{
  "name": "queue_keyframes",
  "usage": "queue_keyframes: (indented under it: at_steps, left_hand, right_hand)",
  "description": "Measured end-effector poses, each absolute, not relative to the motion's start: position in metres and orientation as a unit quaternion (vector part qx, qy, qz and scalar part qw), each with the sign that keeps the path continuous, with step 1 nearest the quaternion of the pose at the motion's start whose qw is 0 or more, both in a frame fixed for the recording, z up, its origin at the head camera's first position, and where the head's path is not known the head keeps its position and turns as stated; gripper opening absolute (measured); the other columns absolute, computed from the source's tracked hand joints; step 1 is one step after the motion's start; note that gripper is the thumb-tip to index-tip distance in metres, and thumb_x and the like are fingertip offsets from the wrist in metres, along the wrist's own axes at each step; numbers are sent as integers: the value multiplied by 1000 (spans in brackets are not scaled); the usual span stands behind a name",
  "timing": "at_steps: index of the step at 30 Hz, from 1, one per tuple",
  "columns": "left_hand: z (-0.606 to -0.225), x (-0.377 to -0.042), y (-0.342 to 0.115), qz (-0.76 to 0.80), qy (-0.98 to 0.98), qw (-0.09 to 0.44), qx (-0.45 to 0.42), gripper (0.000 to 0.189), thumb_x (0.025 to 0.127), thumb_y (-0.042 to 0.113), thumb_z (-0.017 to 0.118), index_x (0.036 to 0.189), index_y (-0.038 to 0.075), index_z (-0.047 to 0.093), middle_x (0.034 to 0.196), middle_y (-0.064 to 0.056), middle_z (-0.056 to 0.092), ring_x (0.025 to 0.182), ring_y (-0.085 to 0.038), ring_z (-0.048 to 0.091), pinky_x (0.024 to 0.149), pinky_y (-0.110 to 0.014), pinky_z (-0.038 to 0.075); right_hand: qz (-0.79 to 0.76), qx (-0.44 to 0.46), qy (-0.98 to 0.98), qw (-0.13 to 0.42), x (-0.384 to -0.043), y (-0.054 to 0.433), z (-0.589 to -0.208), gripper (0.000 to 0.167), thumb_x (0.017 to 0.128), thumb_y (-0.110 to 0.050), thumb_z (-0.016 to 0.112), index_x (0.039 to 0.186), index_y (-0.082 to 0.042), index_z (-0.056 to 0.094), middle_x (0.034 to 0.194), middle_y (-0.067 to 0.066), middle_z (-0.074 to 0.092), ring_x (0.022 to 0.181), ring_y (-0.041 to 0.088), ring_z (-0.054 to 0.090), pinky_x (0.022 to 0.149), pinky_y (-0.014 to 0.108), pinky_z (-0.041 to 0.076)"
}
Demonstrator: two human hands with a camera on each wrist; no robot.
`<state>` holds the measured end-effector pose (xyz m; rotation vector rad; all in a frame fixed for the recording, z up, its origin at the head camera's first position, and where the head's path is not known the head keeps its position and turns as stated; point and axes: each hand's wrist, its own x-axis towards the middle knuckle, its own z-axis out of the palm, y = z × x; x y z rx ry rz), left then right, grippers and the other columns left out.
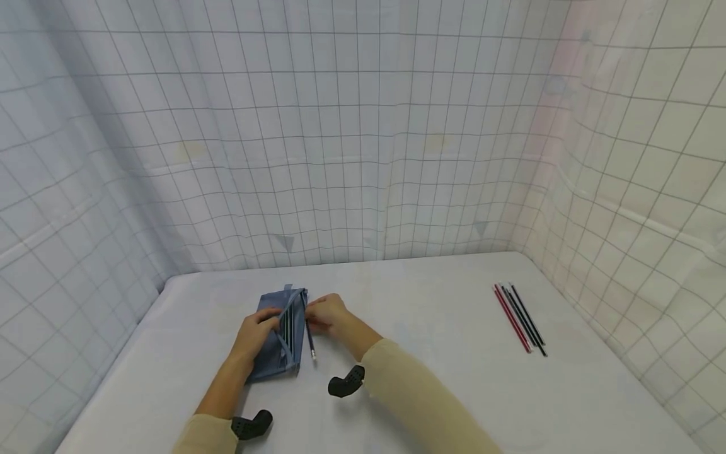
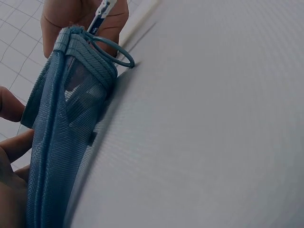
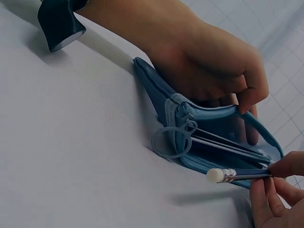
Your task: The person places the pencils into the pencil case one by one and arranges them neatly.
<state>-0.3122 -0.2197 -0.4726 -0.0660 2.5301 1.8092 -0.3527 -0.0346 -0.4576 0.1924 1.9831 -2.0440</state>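
Note:
A blue zippered mesh pencil case (image 1: pixel 266 364) lies on the white table, its mouth unzipped. Several pencils (image 3: pixel 228 145) show inside it, and a ring pull (image 3: pixel 164 142) hangs from the zip. My left hand (image 1: pixel 253 335) grips the case's left rim, holding the mouth apart; in the right wrist view a fingertip (image 3: pixel 247 102) bends over that rim. On the opposite side, my right hand (image 1: pixel 328 313) pinches a dark pencil (image 3: pixel 251 173) between thumb and fingers. Its white eraser end (image 3: pixel 216 175) points towards me, alongside the opening.
Towards the right of the table (image 1: pixel 425 378) lies a loose group of red pencils (image 1: pixel 512 318) and black pencils (image 1: pixel 527 318). White gridded cloth (image 1: pixel 363 145) hangs behind the table and along both sides. Each wrist wears a black device (image 1: pixel 347 382).

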Motion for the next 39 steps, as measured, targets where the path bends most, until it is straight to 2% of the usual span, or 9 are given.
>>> queue_keyframes:
  at_steps: [11,18,27,39]
  left_hand:
    - [-474,-313,-220,582,813,13,-17,50,93,12,58,139,-5,58,152,-26,46,145,-42,32,117,-60,19]
    - [-474,-314,-219,571,821,12,-23,51,91,12,57,140,-4,59,150,-26,48,141,-41,36,116,-61,21]
    - [-473,-311,-218,576,817,13,-21,49,92,11,58,138,-4,59,151,-28,45,145,-43,31,117,-62,17]
    - [-470,-311,-217,593,805,3,-23,46,93,10,58,136,-6,60,147,-26,50,142,-39,35,117,-59,19]
  right_hand:
    - [-709,88,690,115,-347,-54,-456,16,87,7,73,101,0,71,90,5,65,77,14,62,63,27,56]
    - [-713,104,685,106,-345,-62,-454,15,87,7,72,100,-1,71,89,6,66,78,16,63,65,28,57]
    - [-704,109,694,105,-344,-70,-455,20,87,10,71,103,-2,71,89,7,67,79,17,66,70,31,59]
    - [-689,117,710,84,-342,-79,-458,16,83,9,78,94,-3,73,86,7,65,73,17,68,64,30,59]
